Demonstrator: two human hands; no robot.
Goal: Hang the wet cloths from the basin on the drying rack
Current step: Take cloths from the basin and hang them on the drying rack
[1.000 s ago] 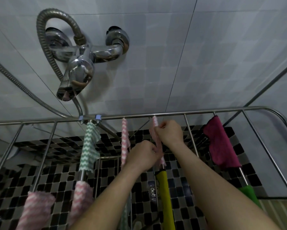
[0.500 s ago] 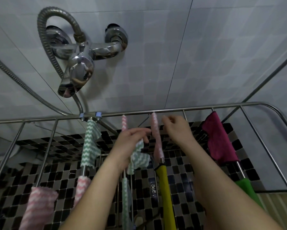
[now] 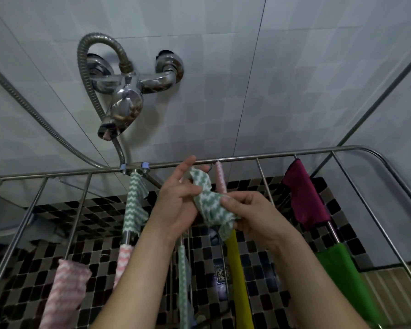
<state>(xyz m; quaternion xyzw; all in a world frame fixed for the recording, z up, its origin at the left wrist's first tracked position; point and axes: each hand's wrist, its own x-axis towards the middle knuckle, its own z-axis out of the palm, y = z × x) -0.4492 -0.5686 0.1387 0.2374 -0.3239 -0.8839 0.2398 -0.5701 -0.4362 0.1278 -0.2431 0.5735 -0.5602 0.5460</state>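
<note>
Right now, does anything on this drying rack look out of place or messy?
Only one thing: the green-and-white zigzag cloth is crumpled into a wad between the left hand and right hand, not spread on a rod of the steel drying rack. The dark red cloth and the rest drape over their rods; nothing looks torn.

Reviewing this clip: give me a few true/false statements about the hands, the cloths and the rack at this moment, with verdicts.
1. The left hand and the right hand both hold the bunched green zigzag cloth. True.
2. That cloth is spread flat over a rail. False: it is crumpled between the two hands.
3. The maroon cloth lies on the floor. False: it hangs over a rail of the drying rack, on the right.
4. A chrome faucet is mounted on the tiled wall above the rack. True.
</note>
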